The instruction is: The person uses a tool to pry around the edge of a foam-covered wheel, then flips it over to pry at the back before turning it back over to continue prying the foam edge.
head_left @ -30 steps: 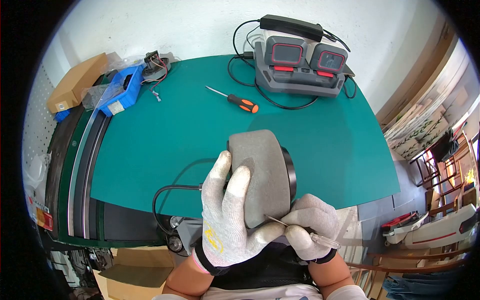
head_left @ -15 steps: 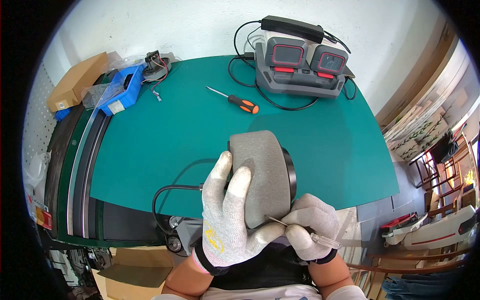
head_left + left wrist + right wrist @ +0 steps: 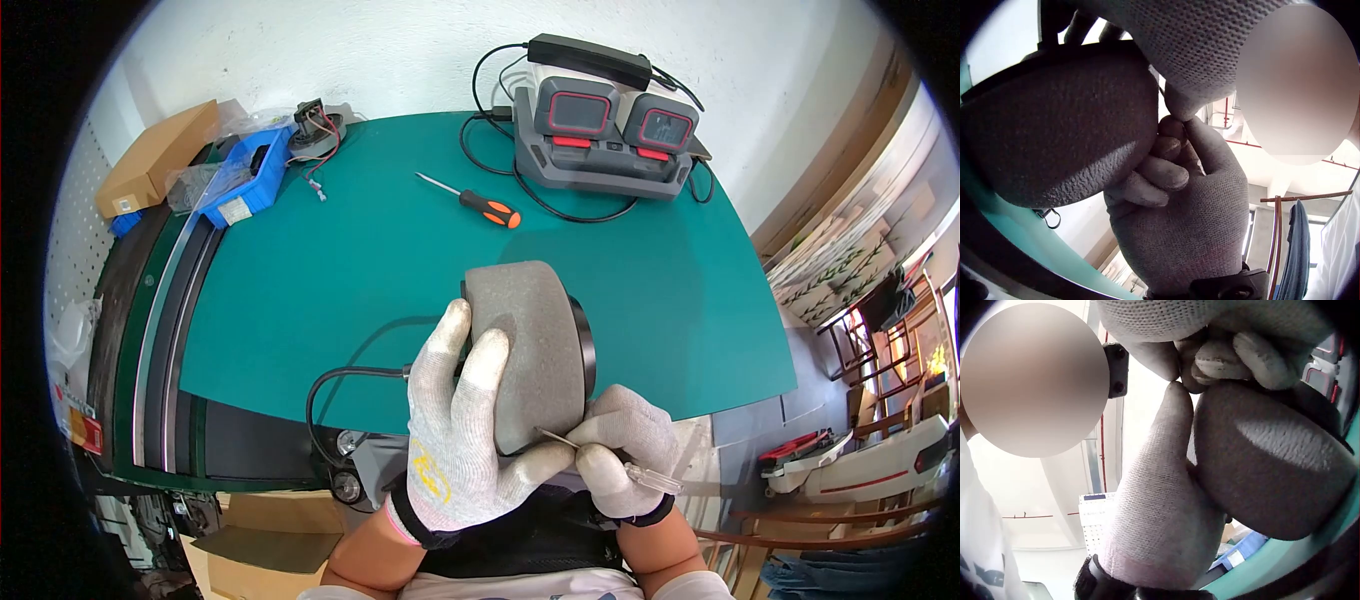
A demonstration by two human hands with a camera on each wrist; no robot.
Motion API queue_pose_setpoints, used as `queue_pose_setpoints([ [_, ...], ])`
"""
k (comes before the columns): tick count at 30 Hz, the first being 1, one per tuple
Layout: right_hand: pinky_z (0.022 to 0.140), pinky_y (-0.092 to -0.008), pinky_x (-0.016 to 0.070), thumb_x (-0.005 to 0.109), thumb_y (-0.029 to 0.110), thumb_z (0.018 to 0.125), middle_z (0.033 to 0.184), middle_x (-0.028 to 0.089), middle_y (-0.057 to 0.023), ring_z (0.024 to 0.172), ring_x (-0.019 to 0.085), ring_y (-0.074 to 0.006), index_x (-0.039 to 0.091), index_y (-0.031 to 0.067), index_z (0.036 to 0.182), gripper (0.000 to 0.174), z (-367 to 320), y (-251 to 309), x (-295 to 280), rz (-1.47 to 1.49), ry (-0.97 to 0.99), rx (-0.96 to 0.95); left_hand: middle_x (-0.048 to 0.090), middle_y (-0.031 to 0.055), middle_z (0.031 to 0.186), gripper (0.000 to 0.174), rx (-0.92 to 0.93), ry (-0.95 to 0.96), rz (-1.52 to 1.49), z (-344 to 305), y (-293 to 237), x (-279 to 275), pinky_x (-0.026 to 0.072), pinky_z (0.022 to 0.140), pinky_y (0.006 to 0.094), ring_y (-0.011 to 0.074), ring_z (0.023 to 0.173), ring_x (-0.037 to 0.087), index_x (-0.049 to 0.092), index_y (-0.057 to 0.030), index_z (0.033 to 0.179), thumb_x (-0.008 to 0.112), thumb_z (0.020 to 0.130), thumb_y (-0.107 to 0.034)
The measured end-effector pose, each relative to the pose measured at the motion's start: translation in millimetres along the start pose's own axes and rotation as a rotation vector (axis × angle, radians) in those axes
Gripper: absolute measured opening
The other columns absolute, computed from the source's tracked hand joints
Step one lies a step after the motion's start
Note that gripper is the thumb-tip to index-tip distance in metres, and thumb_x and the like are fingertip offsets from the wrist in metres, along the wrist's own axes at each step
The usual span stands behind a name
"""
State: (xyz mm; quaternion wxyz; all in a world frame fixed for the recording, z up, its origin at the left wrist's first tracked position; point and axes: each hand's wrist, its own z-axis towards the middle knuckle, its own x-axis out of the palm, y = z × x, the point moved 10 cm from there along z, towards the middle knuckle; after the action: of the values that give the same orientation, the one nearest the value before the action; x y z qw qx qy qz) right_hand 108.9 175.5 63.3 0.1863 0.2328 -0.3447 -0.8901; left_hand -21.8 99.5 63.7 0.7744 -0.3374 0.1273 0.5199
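Note:
A grey rounded housing (image 3: pixel 535 350) with a black ring on its right side is held above the green table's front edge. The left hand (image 3: pixel 455 430), in a whitish glove, grips it from the left, two fingers over its face and thumb at its lower end. The right hand (image 3: pixel 625 450) pinches a thin metal shaft (image 3: pixel 556 437) whose tip is at the housing's lower end; a clear handle (image 3: pixel 654 479) lies across that palm. In the left wrist view the housing (image 3: pixel 1066 125) is beside the right hand (image 3: pixel 1179 219); the right wrist view shows the housing (image 3: pixel 1266 456) too.
An orange-black screwdriver (image 3: pixel 483 206) lies on the green table (image 3: pixel 300 280). Behind it stands a grey charger dock (image 3: pixel 600 165) with two packs and cables. Back left are a blue bin (image 3: pixel 250 180), a wired part (image 3: pixel 316 135) and a cardboard box (image 3: pixel 160 160). A black cable (image 3: pixel 345 372) loops left of the housing.
Both hands keep their grips. The housing and left hand appear slightly further right in the head view, as do the tabletop objects, so the view has shifted a little.

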Motion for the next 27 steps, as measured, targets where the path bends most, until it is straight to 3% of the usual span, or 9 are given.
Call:
queue_pose_setpoints([
  [9,0.054,-0.034,0.045,0.071,-0.001,0.072,0.072,0.062,-0.0092,0.059,0.059,-0.0231,0.07,0.0048,0.084,0.013,0.2,-3.2,-0.4,0.068,-0.022,0.012,0.034,0.0359,0.146,0.099,-0.006,-0.032,-0.021,-0.3,0.4,-1.9,0.0401,0.104,0.0576,0.0513,0.128,0.044,0.039,0.0034,0.145,0.064,0.085,-0.07],
  [11,0.055,-0.0343,0.0452,0.071,0.001,0.073,0.072,0.061,-0.0093,0.06,0.06,-0.0232,0.07,0.0051,0.085,0.013,-2.2,-5.5,-0.3,0.074,-0.013,0.015,0.024,0.0356,0.153,0.107,-0.001,0.084,0.029,-0.8,-0.8,4.2,0.0356,0.112,0.0579,0.0508,0.14,0.035,0.025,0.0034,0.153,0.059,0.087,-0.074],
  [18,0.055,-0.0345,0.0456,0.069,0.003,0.074,0.072,0.061,-0.0093,0.06,0.06,-0.0239,0.07,0.0052,0.084,0.01,-3.5,-6.4,-0.1,0.069,-0.003,-0.001,0.025,0.0358,0.153,0.107,0.0,0.079,0.044,-0.6,-2.5,3.7,0.0338,0.113,0.0574,0.0499,0.141,0.034,0.027,0.0034,0.153,0.061,0.086,-0.073],
  [20,0.055,-0.0345,0.0456,0.069,0.003,0.074,0.072,0.061,-0.0093,0.06,0.06,-0.0241,0.07,0.0049,0.084,0.011,-3.6,-5.8,-0.6,0.05,-0.01,0.002,0.033,0.0352,0.147,0.097,0.016,0.006,0.002,0.4,-3.4,-1.5,0.04,0.104,0.058,0.0513,0.127,0.045,0.037,0.0003,0.148,0.068,0.085,-0.067],
  [27,0.055,-0.0345,0.0454,0.07,0.004,0.074,0.071,0.061,-0.0096,0.059,0.06,-0.0243,0.071,0.0051,0.084,0.01,-5.2,-7.0,0.2,0.058,-0.002,0.01,0.032,0.0353,0.148,0.098,0.017,-0.014,-0.039,-3.2,-0.3,1.1,0.0401,0.103,0.0579,0.0512,0.127,0.044,0.035,-0.0009,0.149,0.07,0.084,-0.066],
])
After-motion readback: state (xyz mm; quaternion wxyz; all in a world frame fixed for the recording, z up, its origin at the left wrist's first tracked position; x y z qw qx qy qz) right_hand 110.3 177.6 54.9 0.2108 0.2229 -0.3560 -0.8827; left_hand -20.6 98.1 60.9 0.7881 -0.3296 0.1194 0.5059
